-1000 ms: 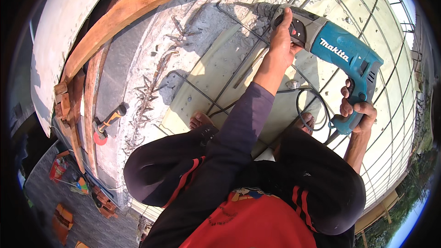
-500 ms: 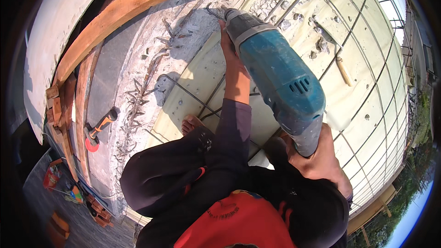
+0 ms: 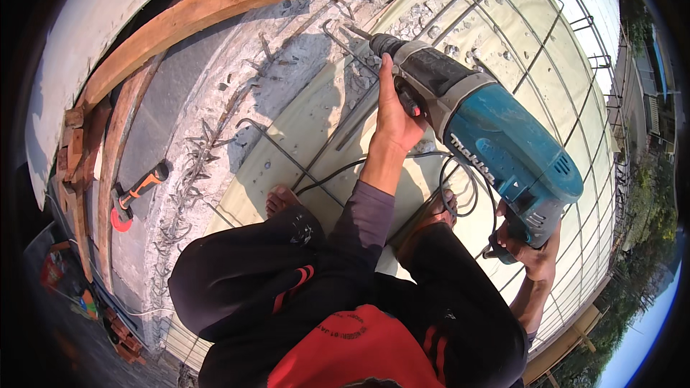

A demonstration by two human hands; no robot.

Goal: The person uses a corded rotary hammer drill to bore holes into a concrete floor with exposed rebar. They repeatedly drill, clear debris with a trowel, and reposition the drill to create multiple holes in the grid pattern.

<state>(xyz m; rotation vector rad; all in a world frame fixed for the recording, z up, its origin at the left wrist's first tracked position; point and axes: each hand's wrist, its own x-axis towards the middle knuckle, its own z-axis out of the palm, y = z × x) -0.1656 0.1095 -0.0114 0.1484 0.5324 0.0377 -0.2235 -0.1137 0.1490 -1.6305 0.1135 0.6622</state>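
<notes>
Blue rotary hammer drill (image 3: 496, 144): my right hand (image 3: 532, 248) fingers wrap its rear grip, my left hand (image 3: 395, 118) fingers clasp the front barrel.

The rotary hammer (image 3: 489, 136) has a smooth teal plastic body and matt grey metal nose, above rough broken concrete (image 3: 287, 65), thin steel rebar (image 3: 280, 147) and a weathered wooden plank (image 3: 194, 14).

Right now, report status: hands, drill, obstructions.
Left hand on front of blue rotary hammer drill. Right hand on rear grip. Rebar grid under nose; cord looped by feet.
</notes>
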